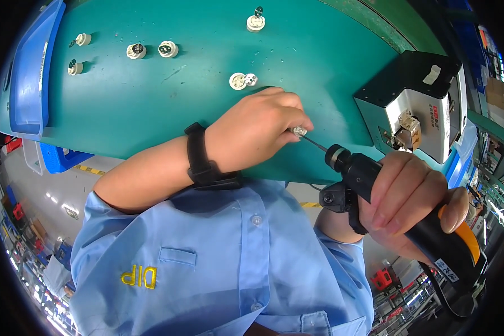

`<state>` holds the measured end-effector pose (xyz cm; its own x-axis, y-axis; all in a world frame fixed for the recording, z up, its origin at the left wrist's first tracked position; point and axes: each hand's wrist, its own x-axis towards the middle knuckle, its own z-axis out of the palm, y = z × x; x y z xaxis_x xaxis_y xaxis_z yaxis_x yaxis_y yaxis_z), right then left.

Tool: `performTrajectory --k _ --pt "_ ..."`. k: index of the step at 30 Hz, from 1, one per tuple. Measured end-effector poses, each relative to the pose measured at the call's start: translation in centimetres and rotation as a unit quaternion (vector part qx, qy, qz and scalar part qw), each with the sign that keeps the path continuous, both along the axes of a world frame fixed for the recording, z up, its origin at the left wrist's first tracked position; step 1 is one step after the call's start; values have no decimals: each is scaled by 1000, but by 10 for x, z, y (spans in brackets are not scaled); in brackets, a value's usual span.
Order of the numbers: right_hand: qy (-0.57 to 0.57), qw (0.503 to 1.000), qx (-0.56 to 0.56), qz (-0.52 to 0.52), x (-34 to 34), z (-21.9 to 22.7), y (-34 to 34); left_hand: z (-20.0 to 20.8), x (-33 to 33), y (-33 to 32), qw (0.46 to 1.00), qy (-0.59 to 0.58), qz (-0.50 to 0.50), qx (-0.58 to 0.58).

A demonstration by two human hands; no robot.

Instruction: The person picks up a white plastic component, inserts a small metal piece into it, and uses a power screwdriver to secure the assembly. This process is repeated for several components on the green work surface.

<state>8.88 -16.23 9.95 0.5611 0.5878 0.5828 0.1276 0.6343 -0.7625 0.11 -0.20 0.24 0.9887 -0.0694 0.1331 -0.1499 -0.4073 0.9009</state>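
Note:
Over the near edge of the green work mat [168, 112], my left hand [263, 120] pinches a small whitish part [298, 131] between thumb and fingers, which hide most of it. My right hand [406, 196] is wrapped around a black and orange electric screwdriver [364, 172]. Its thin bit points left and meets the small part, or comes very close; which, I cannot tell. Just beyond my left hand lies a round white part with a small disc-shaped piece [239, 81] beside it. A similar white part with a dark disc [256, 22] sits farther back.
Several more white round parts, such as one with a dark disc on top [168, 49], are spread over the mat's left half. A blue tray [43, 84] borders the left side. At the right stands a black and silver box-shaped machine [409, 75]. A cable [439, 294] trails from the screwdriver.

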Motion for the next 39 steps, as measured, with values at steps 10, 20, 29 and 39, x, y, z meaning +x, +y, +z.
performTrajectory --k 10,20,29,39 --pt "-14 1000 13 5 4 7 -8 0 -2 -1 1000 -20 16 14" --pt "-13 996 92 16 -1 8 -18 19 -6 0 997 -75 21 25" --pt "39 991 130 22 -5 9 -47 40 -24 16 998 -32 -22 47" --pt "31 995 49 -85 -7 14 -108 128 71 1 975 -171 -52 129"
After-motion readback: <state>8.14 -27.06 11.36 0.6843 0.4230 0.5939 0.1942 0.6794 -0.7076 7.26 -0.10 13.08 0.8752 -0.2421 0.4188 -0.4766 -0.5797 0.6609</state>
